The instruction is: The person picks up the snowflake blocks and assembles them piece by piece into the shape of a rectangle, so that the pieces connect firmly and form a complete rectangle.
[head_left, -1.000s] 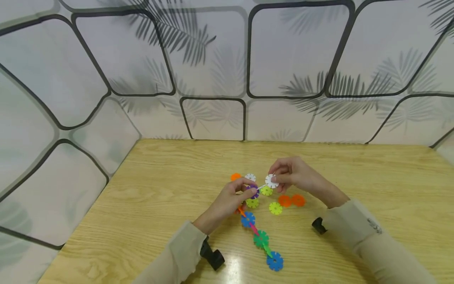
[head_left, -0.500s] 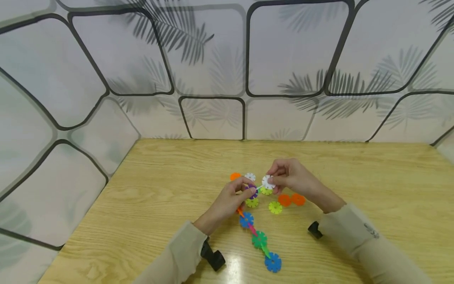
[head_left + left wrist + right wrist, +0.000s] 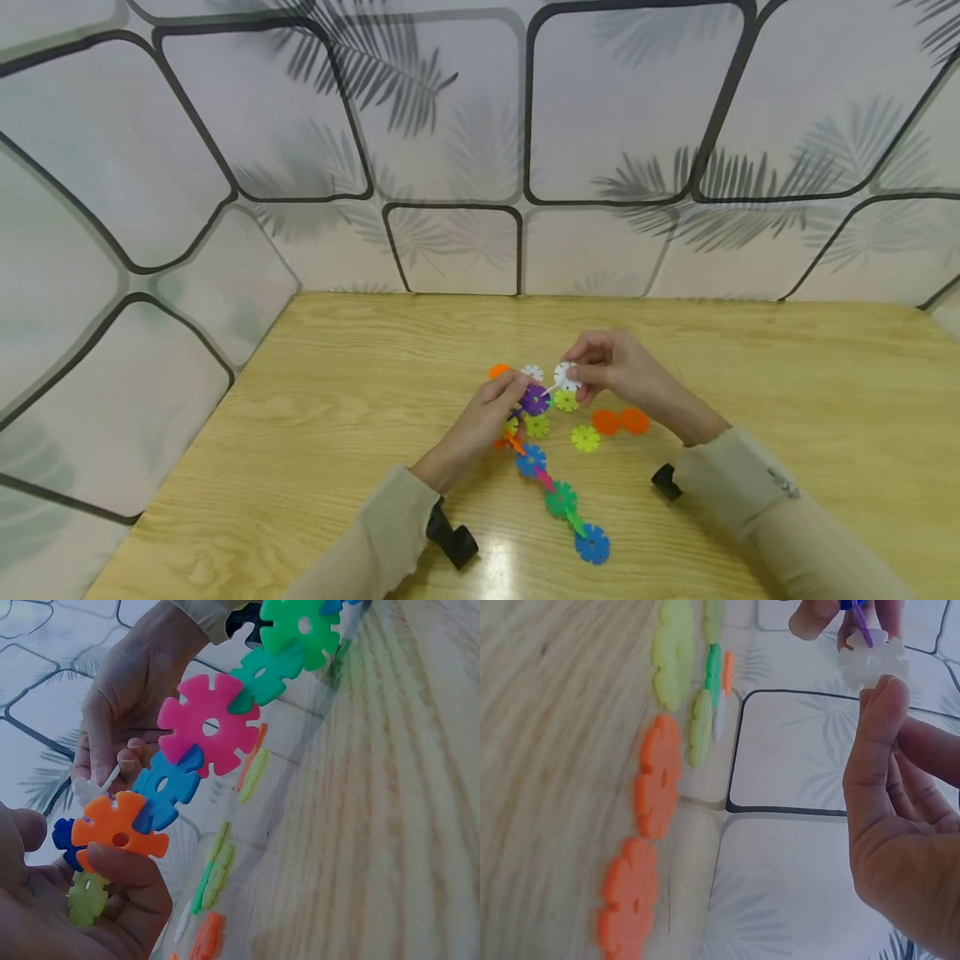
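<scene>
My left hand [image 3: 480, 421] grips a chain of slotted snowflake discs near its far end. In the left wrist view its thumb presses an orange disc [image 3: 120, 829], beside a yellow disc [image 3: 88, 900]. From there the chain runs through a pink disc [image 3: 210, 724] to a green disc [image 3: 561, 500] and a blue end disc [image 3: 592, 544]. A purple disc [image 3: 536, 400] shows at the left fingertips. My right hand [image 3: 630, 379] pinches a white disc [image 3: 565, 375] between thumb and fingers; in the right wrist view its edge meets a purple piece.
Loose discs lie on the wooden table [image 3: 360, 358]: two orange discs [image 3: 620, 422] at the right, several yellow-green ones such as this disc [image 3: 585, 438], a white disc [image 3: 532, 372] and an orange disc [image 3: 499, 372] behind the left hand. A patterned wall [image 3: 457, 250] stands behind.
The left fingers have shifted back, so the purple disc shows more fully. The chain's near end has swung slightly right. The right hand has moved a little left, still pinching the white disc.
</scene>
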A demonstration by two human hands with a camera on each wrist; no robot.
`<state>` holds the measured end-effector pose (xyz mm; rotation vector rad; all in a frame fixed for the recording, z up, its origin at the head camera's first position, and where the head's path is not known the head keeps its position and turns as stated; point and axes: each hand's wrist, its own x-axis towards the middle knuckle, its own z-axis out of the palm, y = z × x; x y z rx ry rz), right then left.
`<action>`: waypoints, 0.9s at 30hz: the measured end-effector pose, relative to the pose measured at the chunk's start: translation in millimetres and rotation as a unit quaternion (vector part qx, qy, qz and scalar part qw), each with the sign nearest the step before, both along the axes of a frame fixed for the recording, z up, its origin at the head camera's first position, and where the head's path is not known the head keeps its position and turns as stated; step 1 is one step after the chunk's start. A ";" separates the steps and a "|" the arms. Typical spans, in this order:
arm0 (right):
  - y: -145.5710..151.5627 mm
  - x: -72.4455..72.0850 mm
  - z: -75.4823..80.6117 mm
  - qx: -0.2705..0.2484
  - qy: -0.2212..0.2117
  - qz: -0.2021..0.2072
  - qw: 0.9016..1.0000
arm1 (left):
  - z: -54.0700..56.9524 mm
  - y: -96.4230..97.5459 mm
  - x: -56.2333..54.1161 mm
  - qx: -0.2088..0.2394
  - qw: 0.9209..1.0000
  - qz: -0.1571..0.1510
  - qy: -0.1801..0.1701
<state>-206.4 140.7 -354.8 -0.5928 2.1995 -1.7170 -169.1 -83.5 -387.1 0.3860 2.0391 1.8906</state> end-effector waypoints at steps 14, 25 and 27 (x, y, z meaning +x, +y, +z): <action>6.1 -6.7 8.4 0.058 0.070 0.125 0.988 | 10.5 -2.8 2.1 -0.051 0.992 -0.110 -0.042; 20.1 1.9 18.8 0.130 0.106 0.178 0.970 | 6.3 6.4 6.0 -0.046 0.987 -0.148 -0.040; 31.0 2.2 17.1 0.170 0.135 0.150 0.965 | 5.5 5.6 6.8 -0.049 0.987 -0.149 -0.031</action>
